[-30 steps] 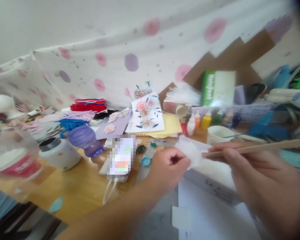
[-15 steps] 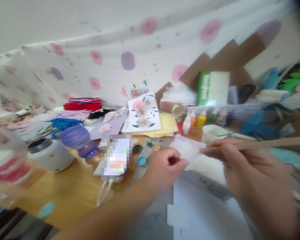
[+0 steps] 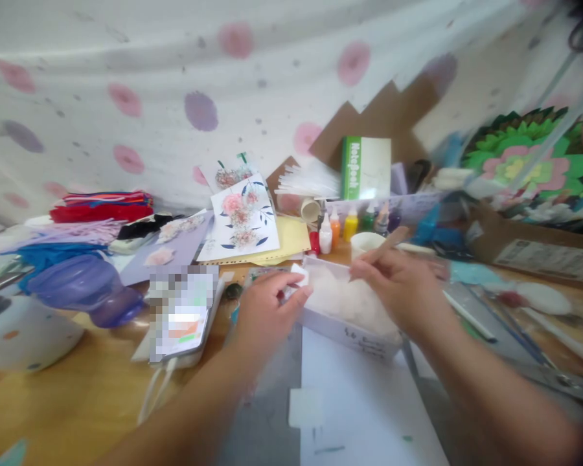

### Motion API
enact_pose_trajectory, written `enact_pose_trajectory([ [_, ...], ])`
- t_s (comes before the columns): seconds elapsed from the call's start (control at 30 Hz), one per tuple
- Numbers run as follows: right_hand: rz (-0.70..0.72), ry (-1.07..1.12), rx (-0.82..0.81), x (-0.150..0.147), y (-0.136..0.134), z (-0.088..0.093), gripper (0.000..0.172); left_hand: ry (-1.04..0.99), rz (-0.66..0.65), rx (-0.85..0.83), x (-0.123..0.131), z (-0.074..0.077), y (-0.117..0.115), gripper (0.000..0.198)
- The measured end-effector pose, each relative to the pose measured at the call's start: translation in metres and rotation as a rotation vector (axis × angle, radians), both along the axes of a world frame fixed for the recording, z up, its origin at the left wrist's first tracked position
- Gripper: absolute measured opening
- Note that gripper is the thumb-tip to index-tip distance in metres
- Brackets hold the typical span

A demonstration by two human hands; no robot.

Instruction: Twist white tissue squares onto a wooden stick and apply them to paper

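Note:
My left hand (image 3: 265,310) is curled, its thumb and fingers pinching the near left corner of a small white box (image 3: 346,315) filled with something white. My right hand (image 3: 398,285) is closed round a thin wooden stick (image 3: 385,244) whose lower end points down into the box. The box rests on a white sheet (image 3: 369,408) on the wooden table (image 3: 78,388). The picture is blurred.
A phone (image 3: 182,317) with a cable lies left of my left hand, beside a purple bottle (image 3: 85,291) and a white pot (image 3: 14,333). Small paint bottles (image 3: 337,226), a white cup (image 3: 366,243), a flower card (image 3: 238,217), a green box (image 3: 364,168) and paper flowers (image 3: 529,162) crowd the back.
The view has swung right and down. My right hand tipped the stick from lying flat to standing steeply. Both hands came down to the white box.

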State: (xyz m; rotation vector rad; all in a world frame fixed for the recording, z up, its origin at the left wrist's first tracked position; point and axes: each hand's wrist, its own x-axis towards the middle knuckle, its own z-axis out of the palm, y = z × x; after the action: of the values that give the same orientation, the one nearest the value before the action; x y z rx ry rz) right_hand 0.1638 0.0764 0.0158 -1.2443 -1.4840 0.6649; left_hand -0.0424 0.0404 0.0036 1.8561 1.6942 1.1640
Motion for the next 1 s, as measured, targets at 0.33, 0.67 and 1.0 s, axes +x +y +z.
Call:
enact_pose_trajectory([
  [0.33, 0.169, 0.338, 0.258, -0.005, -0.018, -0.009, 0.012, -0.487, -0.009, -0.076, 0.006, 0.001, -0.014, 0.011],
  [0.67, 0.425, 0.304, 0.361, -0.013, -0.035, -0.001, 0.011, -0.721, -0.135, -0.18, 0.016, 0.007, -0.023, 0.005],
  [1.0, 0.379, 0.208, 0.426, -0.013, -0.034, 0.002, 0.012, -0.714, -0.242, -0.196, 0.014, 0.01, -0.026, 0.004],
])
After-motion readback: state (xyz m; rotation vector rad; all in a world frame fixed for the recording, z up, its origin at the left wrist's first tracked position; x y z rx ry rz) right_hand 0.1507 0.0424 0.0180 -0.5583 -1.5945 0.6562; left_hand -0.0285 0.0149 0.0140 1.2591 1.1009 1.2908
